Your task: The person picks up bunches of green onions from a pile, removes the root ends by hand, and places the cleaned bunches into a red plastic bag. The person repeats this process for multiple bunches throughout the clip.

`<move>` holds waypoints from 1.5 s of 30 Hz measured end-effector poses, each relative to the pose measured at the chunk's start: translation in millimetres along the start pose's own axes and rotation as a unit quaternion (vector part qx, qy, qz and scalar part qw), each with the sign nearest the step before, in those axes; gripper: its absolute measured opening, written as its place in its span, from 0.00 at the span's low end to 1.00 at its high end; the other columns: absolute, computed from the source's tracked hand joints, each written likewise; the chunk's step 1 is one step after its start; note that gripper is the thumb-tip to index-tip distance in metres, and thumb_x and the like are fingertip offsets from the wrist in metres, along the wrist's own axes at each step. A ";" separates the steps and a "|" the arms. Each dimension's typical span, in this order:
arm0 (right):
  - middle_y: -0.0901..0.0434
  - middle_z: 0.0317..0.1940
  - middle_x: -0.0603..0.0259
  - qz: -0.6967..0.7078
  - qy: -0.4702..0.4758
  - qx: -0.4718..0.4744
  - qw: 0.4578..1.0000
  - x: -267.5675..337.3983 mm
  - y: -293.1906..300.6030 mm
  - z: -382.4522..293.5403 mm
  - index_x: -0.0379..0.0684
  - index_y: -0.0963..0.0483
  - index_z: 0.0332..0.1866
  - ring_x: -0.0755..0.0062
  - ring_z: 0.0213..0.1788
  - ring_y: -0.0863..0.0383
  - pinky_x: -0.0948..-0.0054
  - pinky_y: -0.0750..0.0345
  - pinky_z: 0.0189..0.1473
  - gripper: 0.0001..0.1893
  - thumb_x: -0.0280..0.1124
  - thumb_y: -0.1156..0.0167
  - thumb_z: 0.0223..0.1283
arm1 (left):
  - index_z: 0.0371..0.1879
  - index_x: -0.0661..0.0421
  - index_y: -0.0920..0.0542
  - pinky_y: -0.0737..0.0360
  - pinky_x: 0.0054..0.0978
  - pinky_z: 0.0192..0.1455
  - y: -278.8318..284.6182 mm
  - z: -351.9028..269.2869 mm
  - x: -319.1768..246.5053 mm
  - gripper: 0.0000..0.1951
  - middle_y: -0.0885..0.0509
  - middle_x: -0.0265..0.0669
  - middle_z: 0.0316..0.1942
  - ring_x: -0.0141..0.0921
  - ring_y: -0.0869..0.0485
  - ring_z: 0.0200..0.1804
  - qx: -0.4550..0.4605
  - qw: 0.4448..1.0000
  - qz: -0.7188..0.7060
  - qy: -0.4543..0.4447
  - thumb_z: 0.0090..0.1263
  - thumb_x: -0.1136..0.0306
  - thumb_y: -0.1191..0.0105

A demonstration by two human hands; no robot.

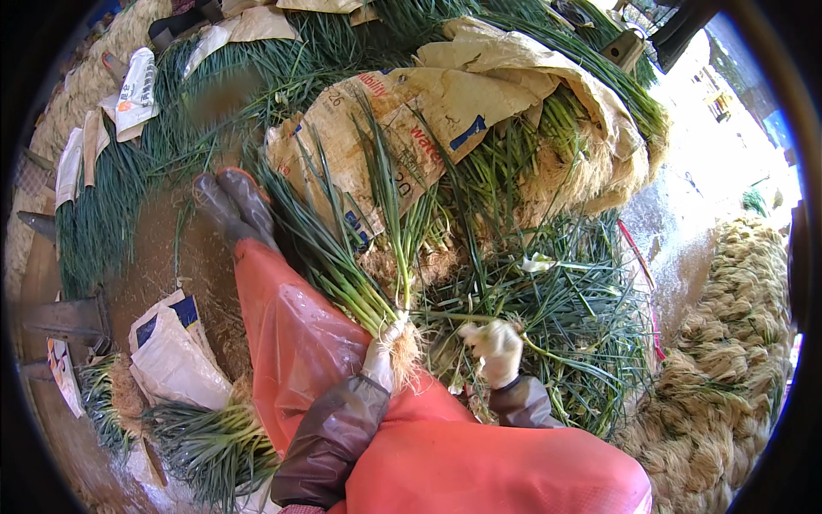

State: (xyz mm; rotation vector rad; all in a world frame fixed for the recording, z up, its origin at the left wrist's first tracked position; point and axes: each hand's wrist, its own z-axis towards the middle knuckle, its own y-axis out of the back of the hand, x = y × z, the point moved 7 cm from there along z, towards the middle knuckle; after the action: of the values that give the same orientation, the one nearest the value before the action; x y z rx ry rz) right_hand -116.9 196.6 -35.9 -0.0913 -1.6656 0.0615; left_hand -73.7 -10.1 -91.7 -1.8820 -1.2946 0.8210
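My left hand [380,361], in a pale glove, is closed around a bunch of green onions [369,305] near the root end. Their green tops point up and to the left, and the tan roots [404,356] hang over the glove by my red apron [424,443]. To the right, my gloved right hand [498,352] is blurred by motion above loose green onion leaves [578,327]. A thin yellowish stalk [456,315] runs between the bunch and this hand; whether the fingers grip it is unclear.
Printed paper sacking [379,128] covers bundled green onions [539,154] ahead. Rooted bundles [719,366] line the right side. More green onions [103,218] lie at the left, beside a brown floor [167,244]. Dark rubber boots [247,209] extend up-left, and smaller bundles [212,443] lie lower left.
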 end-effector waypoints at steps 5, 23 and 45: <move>0.27 0.19 0.73 0.312 -0.326 -0.342 0.824 -99.7 73.8 28.8 0.46 0.22 0.36 0.80 0.21 0.34 0.77 0.31 0.27 0.13 0.43 0.47 0.72 | 0.63 0.55 0.33 0.26 0.24 0.30 -52.6 -32.8 -17.7 0.24 0.27 0.29 0.30 0.25 0.28 0.29 0.193 0.975 -0.068 0.083 0.69 0.68 0.44; 0.17 0.31 0.53 -0.105 -0.235 0.103 0.961 -93.6 -105.6 143.8 0.29 0.28 0.54 0.63 0.34 0.14 0.71 0.19 0.33 0.21 0.37 0.40 0.65 | 0.50 0.55 0.25 0.22 0.32 0.45 -17.6 -23.7 -46.5 0.14 0.22 0.37 0.41 0.33 0.24 0.43 0.114 0.990 -0.080 0.006 0.67 0.69 0.43; 0.25 0.21 0.76 -0.027 -0.203 0.112 0.972 2.9 -66.1 21.9 0.37 0.23 0.46 0.88 0.15 0.33 0.83 0.37 0.17 0.14 0.38 0.41 0.69 | 0.59 0.55 0.25 0.18 0.33 0.48 -1.7 -23.4 6.9 0.19 0.20 0.40 0.54 0.33 0.20 0.51 -0.012 0.995 0.086 0.039 0.71 0.63 0.44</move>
State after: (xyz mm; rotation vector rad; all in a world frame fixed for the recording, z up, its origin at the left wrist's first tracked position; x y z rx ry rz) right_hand -140.5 131.4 -28.8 0.1477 -2.0567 0.2410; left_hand -53.6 -7.6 -78.1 -2.0463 -1.1111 0.8132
